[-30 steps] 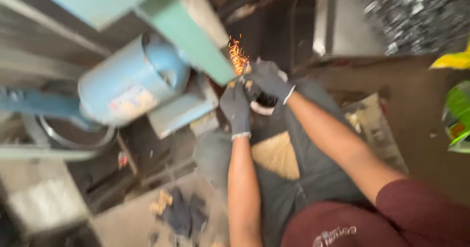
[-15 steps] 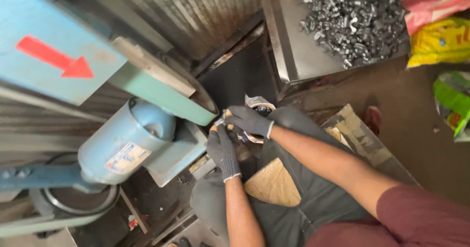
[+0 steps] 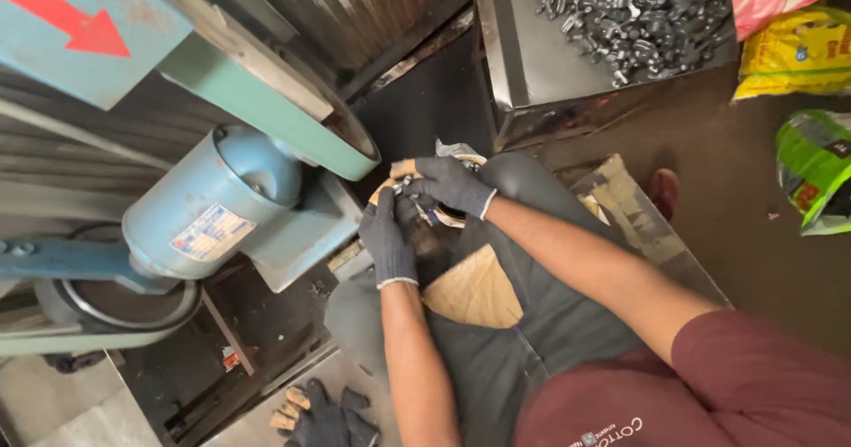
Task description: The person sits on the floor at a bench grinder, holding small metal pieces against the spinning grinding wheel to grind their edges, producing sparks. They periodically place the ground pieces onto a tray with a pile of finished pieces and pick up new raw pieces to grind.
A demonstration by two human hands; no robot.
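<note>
Both gloved hands meet just below the green belt sander (image 3: pixel 266 92). Right hand (image 3: pixel 452 184) and left hand (image 3: pixel 386 239) pinch one small metal piece (image 3: pixel 401 183) between their fingertips. One blue motor (image 3: pixel 208 203) sits left.

**Gloved hands meet beside the belt grinder**

Both hands wear dark gloves. The left hand (image 3: pixel 387 239) and right hand (image 3: pixel 450 184) close together on a small metal piece (image 3: pixel 403 182), just right of the green grinder arm (image 3: pixel 266 88) and blue motor (image 3: pixel 213 203). A tray of dark metal parts (image 3: pixel 634 12) sits far right; spare gloves (image 3: pixel 324 416) lie near.
</note>
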